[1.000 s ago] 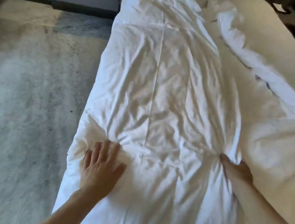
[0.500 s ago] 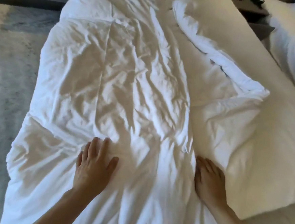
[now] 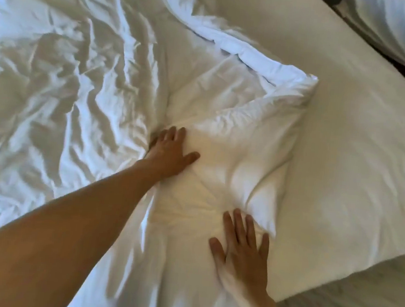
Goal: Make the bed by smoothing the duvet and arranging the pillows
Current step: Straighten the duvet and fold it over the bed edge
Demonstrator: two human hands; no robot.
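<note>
Pressing both hands (left (image 3: 170, 152), right (image 3: 243, 256)) flat on duvet (image 3: 64, 74).

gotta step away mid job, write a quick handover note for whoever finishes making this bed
Left hand: open, palm flat on the duvet beside its folded-back part.
Right hand: open, flat on the duvet nearer the body, below the fold.
Things: the duvet covers the left side of the bed and is heavily wrinkled; one corner is folded over onto itself. The mattress on the right is bare. No pillows clearly in view.
Done: the duvet lies lengthwise on the bed.
Left: unfold the corner, spread the duvet over the bare side, smooth the wrinkles, arrange the pillows.
</note>
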